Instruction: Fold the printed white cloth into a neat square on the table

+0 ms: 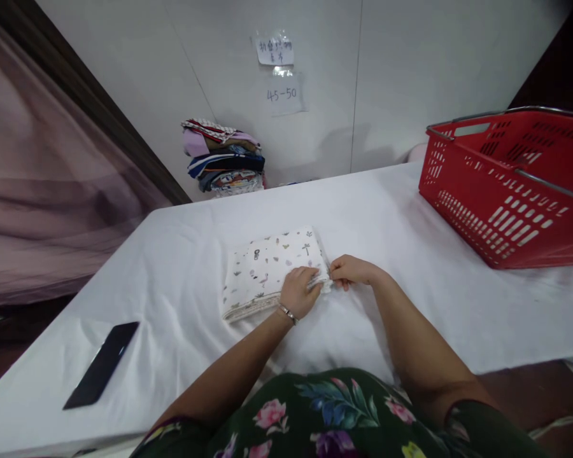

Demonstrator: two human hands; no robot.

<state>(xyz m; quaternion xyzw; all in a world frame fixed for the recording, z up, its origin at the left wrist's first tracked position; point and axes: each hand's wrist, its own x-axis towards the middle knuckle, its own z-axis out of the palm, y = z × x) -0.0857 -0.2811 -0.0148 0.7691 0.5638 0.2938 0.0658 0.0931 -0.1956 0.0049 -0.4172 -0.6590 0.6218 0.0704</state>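
A folded white cloth [272,264] with small printed figures lies flat in the middle of the table, its layers showing along the near edge. My left hand [300,292], with a bracelet at the wrist, rests on the cloth's near right corner, thumb and fingers curled round the edge there. At the right edge of the cloth, my right hand [351,271] has its fingers pinched together on the gathered fabric. The exact grip of the fingertips is partly hidden.
A red plastic basket [487,191] with metal handles stands at the right. A dark phone [102,366] lies at the left on the white-covered table [172,267]. Behind the table is a stack of folded fabrics [224,156], and paper signs [281,95] hang on the wall.
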